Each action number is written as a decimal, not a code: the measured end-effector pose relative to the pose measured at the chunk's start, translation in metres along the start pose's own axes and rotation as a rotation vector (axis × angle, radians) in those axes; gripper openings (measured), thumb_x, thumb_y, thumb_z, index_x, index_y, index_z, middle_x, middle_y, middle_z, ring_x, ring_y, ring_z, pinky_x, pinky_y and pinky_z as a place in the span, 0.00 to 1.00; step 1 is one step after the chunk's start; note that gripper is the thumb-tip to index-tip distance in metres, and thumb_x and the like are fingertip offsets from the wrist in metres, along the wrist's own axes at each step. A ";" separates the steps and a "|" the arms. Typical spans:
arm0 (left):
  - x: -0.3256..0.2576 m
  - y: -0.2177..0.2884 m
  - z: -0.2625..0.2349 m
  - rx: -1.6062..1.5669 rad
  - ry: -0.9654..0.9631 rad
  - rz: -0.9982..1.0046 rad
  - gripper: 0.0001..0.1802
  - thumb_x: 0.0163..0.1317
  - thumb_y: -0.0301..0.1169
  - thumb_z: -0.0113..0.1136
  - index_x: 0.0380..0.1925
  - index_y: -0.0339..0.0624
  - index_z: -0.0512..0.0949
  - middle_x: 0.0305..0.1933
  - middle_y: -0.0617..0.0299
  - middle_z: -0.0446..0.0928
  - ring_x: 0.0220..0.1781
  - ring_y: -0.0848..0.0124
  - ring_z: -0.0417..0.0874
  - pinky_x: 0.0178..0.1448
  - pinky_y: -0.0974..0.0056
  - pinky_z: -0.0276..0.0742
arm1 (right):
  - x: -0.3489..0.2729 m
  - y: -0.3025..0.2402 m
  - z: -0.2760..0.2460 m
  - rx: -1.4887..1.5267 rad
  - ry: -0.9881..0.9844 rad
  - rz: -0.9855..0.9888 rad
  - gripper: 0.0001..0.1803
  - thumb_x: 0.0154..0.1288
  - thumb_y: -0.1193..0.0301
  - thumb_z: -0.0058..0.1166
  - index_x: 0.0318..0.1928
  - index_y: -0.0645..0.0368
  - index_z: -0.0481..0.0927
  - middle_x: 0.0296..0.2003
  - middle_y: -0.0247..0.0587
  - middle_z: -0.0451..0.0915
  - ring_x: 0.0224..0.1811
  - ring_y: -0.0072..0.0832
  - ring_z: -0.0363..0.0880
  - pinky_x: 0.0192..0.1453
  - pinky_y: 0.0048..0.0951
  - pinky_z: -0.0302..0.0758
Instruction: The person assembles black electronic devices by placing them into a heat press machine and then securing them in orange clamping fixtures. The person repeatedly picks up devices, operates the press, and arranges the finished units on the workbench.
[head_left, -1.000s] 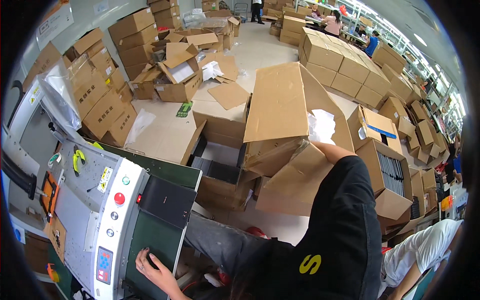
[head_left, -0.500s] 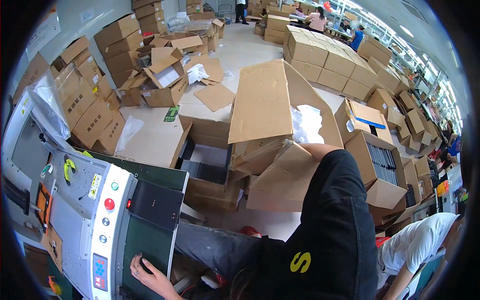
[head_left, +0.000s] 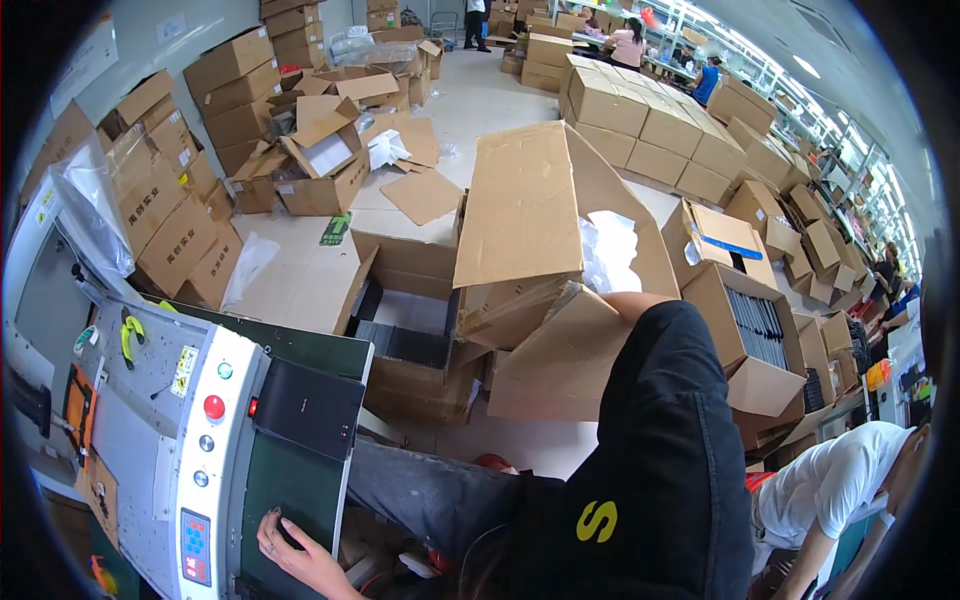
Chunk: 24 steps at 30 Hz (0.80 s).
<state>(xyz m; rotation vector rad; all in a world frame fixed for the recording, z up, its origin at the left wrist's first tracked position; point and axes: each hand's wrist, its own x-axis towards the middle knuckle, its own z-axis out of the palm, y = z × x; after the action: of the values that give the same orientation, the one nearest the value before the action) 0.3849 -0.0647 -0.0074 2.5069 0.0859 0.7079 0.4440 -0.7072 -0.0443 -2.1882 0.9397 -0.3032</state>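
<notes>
My left hand rests on the green work surface of a machine, fingers loosely bent, thumb apart, nothing in it. Beyond that hand, a flat black panel-like piece lies on the same surface beside the white control strip. My right arm, in a black sleeve, reaches into a large open cardboard box. Only the wrist shows above the box's front flap; the right hand itself is hidden inside. Crumpled white wrapping sits in that box near the wrist.
An open carton with dark pieces stands left of the large box. To its right, another carton holds a row of dark flat items. Yellow-green cutters lie on the machine. A person in a white shirt bends at lower right.
The view has shifted slightly. My left hand stays on the green surface, and my right arm remains reached into the large box.
</notes>
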 end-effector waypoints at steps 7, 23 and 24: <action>0.000 -0.005 0.001 0.024 0.012 0.039 0.12 0.67 0.27 0.46 0.42 0.30 0.74 0.47 0.50 0.75 0.52 0.54 0.72 0.58 0.54 0.65 | -0.004 0.003 0.001 -0.007 0.003 0.002 0.10 0.63 0.71 0.48 0.39 0.67 0.77 0.28 0.45 0.79 0.30 0.33 0.80 0.34 0.31 0.76; 0.001 -0.004 0.003 0.005 -0.007 0.028 0.11 0.65 0.25 0.45 0.41 0.30 0.74 0.47 0.50 0.74 0.53 0.55 0.72 0.59 0.53 0.64 | -0.009 0.013 0.000 -0.008 0.011 0.029 0.11 0.64 0.70 0.48 0.37 0.67 0.77 0.27 0.45 0.80 0.29 0.33 0.80 0.32 0.32 0.76; 0.001 -0.003 0.002 0.004 -0.006 0.030 0.11 0.65 0.25 0.45 0.41 0.30 0.74 0.47 0.50 0.74 0.53 0.55 0.72 0.59 0.53 0.64 | -0.013 0.017 0.001 -0.009 0.011 0.031 0.11 0.64 0.70 0.48 0.37 0.67 0.78 0.27 0.45 0.80 0.29 0.33 0.80 0.32 0.32 0.76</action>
<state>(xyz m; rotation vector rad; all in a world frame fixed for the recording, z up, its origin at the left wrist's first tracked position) 0.3871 -0.0628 -0.0104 2.5183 0.0475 0.7135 0.4264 -0.7048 -0.0561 -2.1802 0.9822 -0.2971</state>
